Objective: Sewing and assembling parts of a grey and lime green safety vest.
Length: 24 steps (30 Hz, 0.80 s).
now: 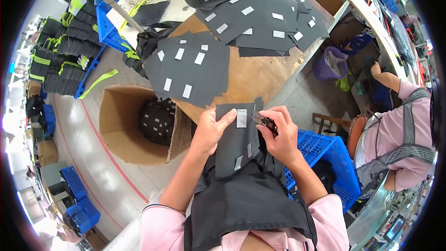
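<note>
A black fabric piece with white labels lies over my lap, its upper part raised toward the table edge. My left hand pinches its left edge, the thumb beside a white printed label. In my right hand is a small pair of black-handled thread snips. Their metal tips point up and left, close to the right edge of the piece near that label; whether they touch it I cannot tell. Ahead, a smaller pile of labelled black pieces and a larger spread pile lie on the wooden tabletop.
An open cardboard box with labelled black pieces stands left of my arm. A blue crate is by my right elbow. Another person works at the right, near a purple bin. Stacked black bundles stand far left.
</note>
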{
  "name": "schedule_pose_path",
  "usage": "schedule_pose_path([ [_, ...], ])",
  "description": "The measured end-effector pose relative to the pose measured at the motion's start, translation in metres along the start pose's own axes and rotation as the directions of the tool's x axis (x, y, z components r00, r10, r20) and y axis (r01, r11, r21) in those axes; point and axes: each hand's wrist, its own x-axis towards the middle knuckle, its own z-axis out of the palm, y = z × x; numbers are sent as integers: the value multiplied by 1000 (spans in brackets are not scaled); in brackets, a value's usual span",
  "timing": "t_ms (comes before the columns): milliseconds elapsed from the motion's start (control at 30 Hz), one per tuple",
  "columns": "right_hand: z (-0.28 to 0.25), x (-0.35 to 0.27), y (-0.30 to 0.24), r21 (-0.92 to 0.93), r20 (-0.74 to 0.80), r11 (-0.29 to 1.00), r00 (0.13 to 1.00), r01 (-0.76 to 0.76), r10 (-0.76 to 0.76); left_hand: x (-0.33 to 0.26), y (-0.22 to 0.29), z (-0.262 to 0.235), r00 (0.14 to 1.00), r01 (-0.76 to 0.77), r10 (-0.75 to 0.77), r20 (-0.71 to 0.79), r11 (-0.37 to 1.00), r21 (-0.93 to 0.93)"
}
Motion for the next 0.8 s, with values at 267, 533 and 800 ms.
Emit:
schedule_pose_path([
  [267,0,5,-1,-63,30,989,991,132,-130,-5,-2,9,1000,-18,18,16,1000,17],
  [533,-11,-3,-7,-110,52,980,986,163,-158,-10,-2,7,999,-23,25,-35,997,70],
  [800,-2,-3,-11,-109,33,992,998,60,-57,-10,-6,9,993,-84,97,-63,981,175],
])
